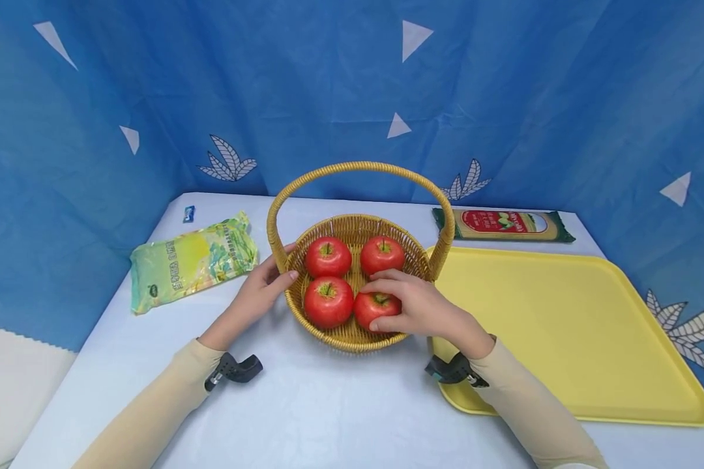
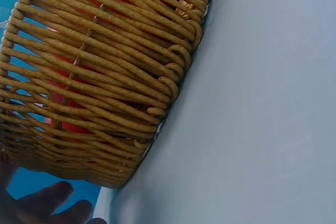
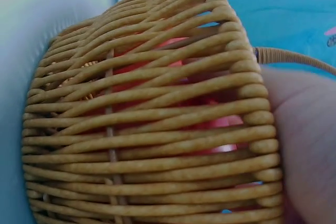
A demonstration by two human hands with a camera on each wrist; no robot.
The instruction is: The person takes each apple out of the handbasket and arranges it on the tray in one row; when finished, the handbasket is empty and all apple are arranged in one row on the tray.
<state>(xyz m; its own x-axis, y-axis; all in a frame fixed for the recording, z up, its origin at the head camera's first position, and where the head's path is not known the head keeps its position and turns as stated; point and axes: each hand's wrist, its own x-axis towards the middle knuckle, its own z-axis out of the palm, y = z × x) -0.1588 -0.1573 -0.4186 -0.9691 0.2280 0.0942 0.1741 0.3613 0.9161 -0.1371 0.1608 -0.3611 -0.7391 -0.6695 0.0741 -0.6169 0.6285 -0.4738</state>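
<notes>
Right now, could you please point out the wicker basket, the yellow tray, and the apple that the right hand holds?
Wicker basket (image 1: 352,346): head view, on its front rim.
Yellow tray (image 1: 563,339): head view, on its bare flat middle.
Held apple (image 1: 372,309): head view, on its exposed red skin.

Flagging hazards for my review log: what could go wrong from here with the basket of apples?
The right hand holds the near-right apple close beside the near-left apple, so lifting it could nudge that neighbour. The left hand is at the side of the basket; pushing there might shift or tip it.
</notes>
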